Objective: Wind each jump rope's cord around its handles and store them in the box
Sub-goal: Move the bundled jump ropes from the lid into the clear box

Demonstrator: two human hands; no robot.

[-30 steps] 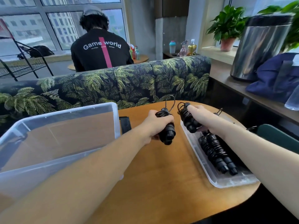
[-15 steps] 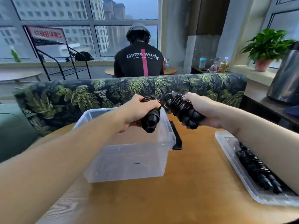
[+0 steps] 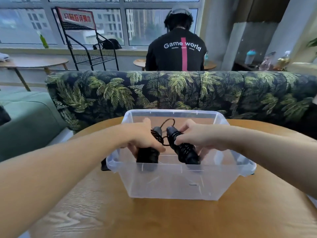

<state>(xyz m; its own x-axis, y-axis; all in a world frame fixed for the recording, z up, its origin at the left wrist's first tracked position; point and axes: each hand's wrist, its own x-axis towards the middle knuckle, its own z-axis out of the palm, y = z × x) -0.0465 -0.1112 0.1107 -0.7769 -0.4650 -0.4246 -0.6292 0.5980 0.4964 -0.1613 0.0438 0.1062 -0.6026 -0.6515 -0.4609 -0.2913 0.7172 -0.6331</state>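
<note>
A clear plastic box [image 3: 176,184] stands in the middle of the round wooden table [image 3: 171,219]. Both my hands are inside its open top. My left hand [image 3: 145,136] grips one black wound jump rope [image 3: 148,154], its handles pointing toward me. My right hand [image 3: 197,136] grips a second black wound jump rope [image 3: 184,150], tilted down toward the near wall. A loose loop of cord [image 3: 167,121] sticks up between the two bundles. Both bundles sit low in the box; I cannot tell whether they touch its floor.
A small black object [image 3: 103,165] lies on the table at the box's left near corner. A leaf-print sofa back [image 3: 188,91] runs behind the table. A person in a black shirt [image 3: 176,50] sits beyond it, facing away. A green seat [image 3: 25,121] is at left.
Both hands have carried their wound ropes from above the box rim down into the box. The view has swung left, so the tray of ropes at right is out of sight.
</note>
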